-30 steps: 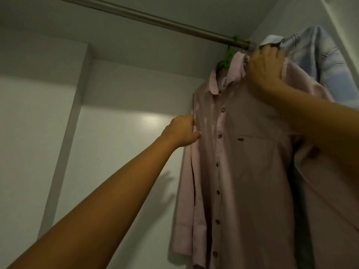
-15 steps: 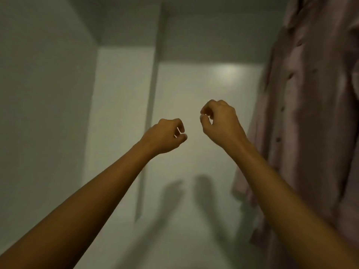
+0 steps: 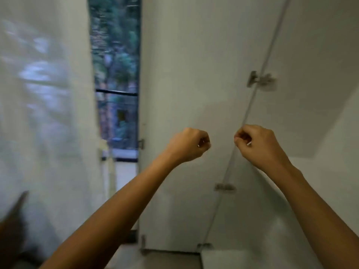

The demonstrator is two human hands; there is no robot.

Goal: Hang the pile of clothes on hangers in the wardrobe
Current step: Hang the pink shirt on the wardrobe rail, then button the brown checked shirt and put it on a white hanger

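Observation:
My left hand (image 3: 186, 145) and my right hand (image 3: 258, 146) are both raised in front of me, a short gap apart. Each has its fingers curled into a fist and holds nothing. Behind them stands the open white wardrobe door (image 3: 184, 74), joined by metal hinges (image 3: 260, 79) to the wardrobe's side panel (image 3: 314, 55). No shirt, hanger or rail is in view. The picture is blurred by motion.
A tall narrow window (image 3: 116, 74) with trees outside stands left of the door. A pale sheer curtain (image 3: 44, 94) fills the left side. A dark blurred shape (image 3: 11, 230) sits at the bottom left corner.
Both hands let go of the hung pink shirt and drew back, curled. My view has swung left, from the wardrobe's inside to its open door and the window.

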